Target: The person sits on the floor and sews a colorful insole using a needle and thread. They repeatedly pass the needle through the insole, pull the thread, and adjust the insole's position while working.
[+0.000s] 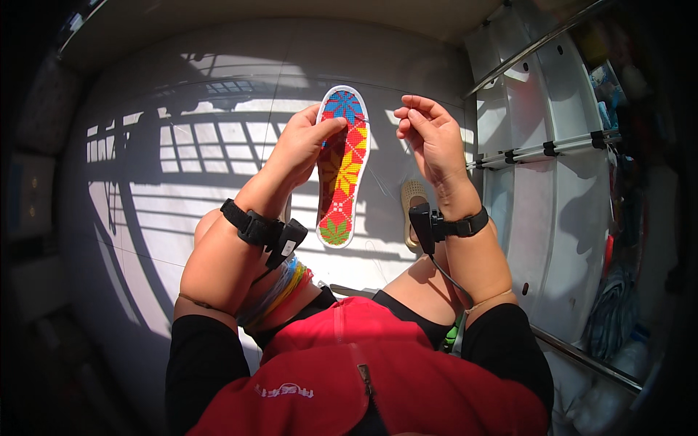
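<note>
My left hand [303,143] grips a cross-stitched shoe insole [346,180] by its left edge, with the thumb laid over the upper part. The insole is upright in view, white-rimmed, with blue, red, yellow and green stitched patterns; my fingers behind it are hidden. To the right and apart from it, my right hand [428,129] pinches something very thin between thumb and fingertips, a needle or a thread; which one I cannot tell. A fine grey thread [377,179] hangs in a loose loop beside the insole's right edge.
Bundles of coloured embroidery thread [284,286] lie over my left thigh. A beige perforated shoe [413,192] is on the pale tiled floor [229,191], which carries barred shadows. Along the right stands a white-panelled rack [545,207] with metal rails. Black wrist straps with devices sit on both forearms.
</note>
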Tool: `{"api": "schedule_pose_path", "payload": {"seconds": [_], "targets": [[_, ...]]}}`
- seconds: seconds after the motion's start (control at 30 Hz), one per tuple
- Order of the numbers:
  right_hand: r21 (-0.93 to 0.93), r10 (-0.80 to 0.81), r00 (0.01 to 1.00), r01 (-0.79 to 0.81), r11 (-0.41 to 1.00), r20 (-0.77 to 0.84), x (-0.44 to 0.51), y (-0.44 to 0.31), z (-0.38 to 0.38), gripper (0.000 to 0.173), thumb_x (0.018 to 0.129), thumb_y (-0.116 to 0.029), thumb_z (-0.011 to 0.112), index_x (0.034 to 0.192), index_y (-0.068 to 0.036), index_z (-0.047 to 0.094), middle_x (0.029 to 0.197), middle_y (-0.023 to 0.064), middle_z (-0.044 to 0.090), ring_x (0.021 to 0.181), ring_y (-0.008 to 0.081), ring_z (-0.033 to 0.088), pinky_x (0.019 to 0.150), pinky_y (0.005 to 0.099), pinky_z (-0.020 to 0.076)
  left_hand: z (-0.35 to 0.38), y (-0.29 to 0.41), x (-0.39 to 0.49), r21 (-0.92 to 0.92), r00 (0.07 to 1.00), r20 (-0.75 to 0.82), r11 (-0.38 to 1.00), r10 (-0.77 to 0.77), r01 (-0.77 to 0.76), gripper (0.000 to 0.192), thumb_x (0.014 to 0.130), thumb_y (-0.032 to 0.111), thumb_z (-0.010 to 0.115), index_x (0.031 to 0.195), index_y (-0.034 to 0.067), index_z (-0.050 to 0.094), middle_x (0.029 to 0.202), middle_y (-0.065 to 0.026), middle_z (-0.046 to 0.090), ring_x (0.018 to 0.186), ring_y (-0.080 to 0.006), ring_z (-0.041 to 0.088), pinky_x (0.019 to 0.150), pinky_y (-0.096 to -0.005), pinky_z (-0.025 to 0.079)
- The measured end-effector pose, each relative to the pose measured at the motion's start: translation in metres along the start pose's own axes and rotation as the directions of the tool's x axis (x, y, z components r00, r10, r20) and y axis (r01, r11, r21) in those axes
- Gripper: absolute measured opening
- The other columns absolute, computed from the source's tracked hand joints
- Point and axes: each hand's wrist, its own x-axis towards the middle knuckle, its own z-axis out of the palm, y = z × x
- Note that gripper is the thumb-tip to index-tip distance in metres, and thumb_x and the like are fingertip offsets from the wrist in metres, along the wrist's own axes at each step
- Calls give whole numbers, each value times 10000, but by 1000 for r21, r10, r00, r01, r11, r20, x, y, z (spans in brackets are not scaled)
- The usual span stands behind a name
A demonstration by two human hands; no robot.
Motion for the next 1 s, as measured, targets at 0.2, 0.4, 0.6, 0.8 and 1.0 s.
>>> {"api": "schedule_pose_path", "payload": {"seconds": [0.2,0.4,0.6,0.8,1.0], "targets": [[-98,-167,986,166,981,-2,8,8,10,123,934,-55,477,1017,6,545,886,101,625,705,111,584,657,255,515,9,-8,2,-2,980,153,992,-125,127,232,832,108,624,1030,-1,569,928,-64,641,831,-124,619,770,-277,514],[-117,-252,965,243,963,-68,25,16,7,118,933,-68,495,1016,0,543,903,107,630,708,111,574,641,251,499,50,-39,-43,180,771,625,984,-121,9,171,811,41,578,967,-2,632,1099,-159,619,984,-212,625,848,-330,500],[-163,-209,976,198,967,-55,35,36,18,103,922,-58,486,978,-6,554,863,87,630,676,94,558,620,248,490,94,-88,-77,193,478,878,919,-7,-342,147,731,5,515,835,34,616,1206,-151,584,1110,-277,568,807,-355,503],[-153,-124,992,118,981,-30,32,49,24,106,920,-48,476,970,1,555,850,86,623,670,93,553,603,239,485,98,-102,-76,251,426,904,842,-28,-477,211,703,2,521,873,62,631,1203,-97,592,998,-260,610,723,-343,521],[-119,-56,998,57,991,9,24,60,25,119,922,-51,475,991,17,544,864,99,618,673,99,555,606,241,483,95,-98,-82,421,409,879,805,-246,-419,122,730,23,520,824,31,598,1172,-134,598,1019,-269,592,738,-378,501]]}}
